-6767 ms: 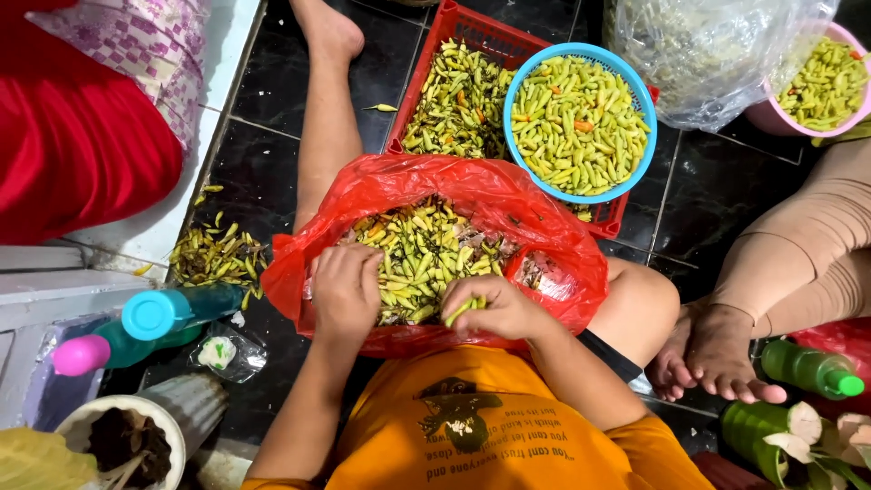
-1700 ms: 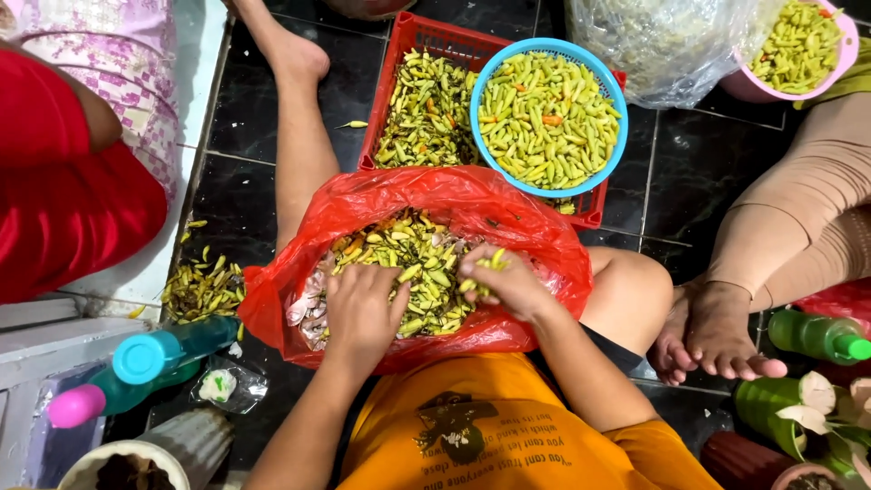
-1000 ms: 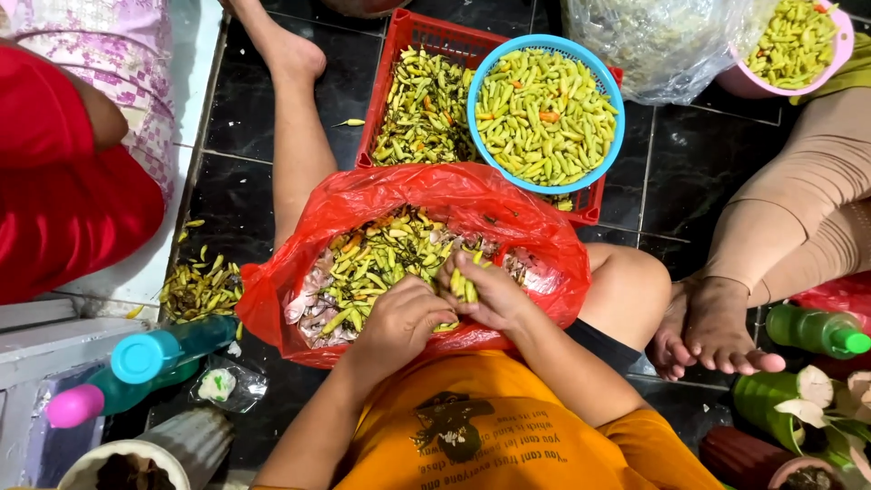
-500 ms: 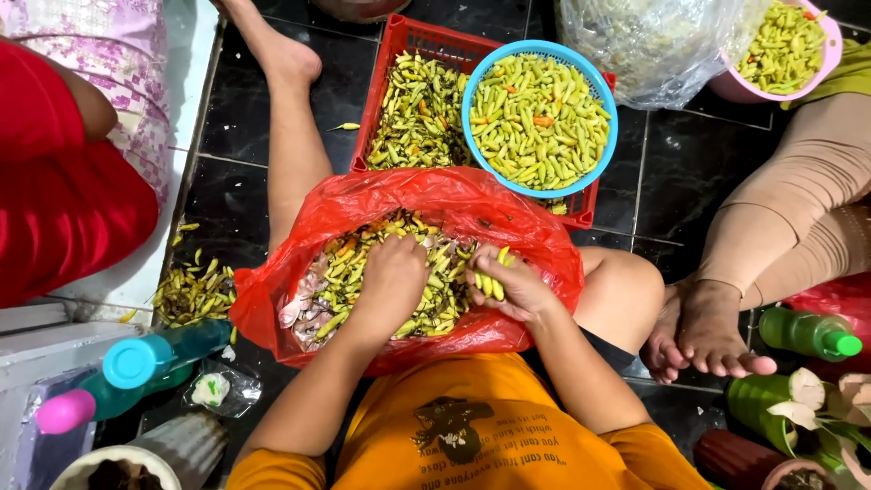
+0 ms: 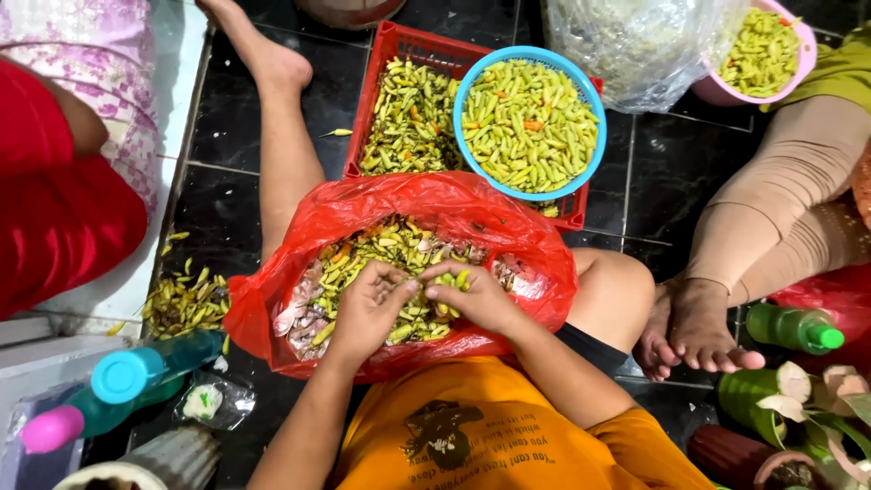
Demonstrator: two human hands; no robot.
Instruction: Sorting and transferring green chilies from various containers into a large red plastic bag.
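A red plastic bag (image 5: pixel 508 227) lies open on my lap, full of small green and yellow chili peppers (image 5: pixel 381 245). Both hands are inside it, fingertips meeting over the pile. My left hand (image 5: pixel 367 308) is curled with its fingers pinching at a pepper. My right hand (image 5: pixel 476 295) holds a few yellow-green peppers between thumb and fingers. Beyond the bag a blue bowl (image 5: pixel 594 150) of sorted peppers rests on a red crate (image 5: pixel 399 41) that holds more peppers.
A heap of pepper stems (image 5: pixel 186 304) lies on the dark tiled floor at left. Another person's legs and bare feet (image 5: pixel 699 331) are at right, beside a green bottle (image 5: pixel 798 328). A pink bowl (image 5: pixel 798 63), a clear bag (image 5: pixel 635 45) and teal bottles (image 5: pixel 136 372) stand around.
My left hand has drawn back from the middle of the pile toward my right hand, and the two now meet at the near side of the bag.
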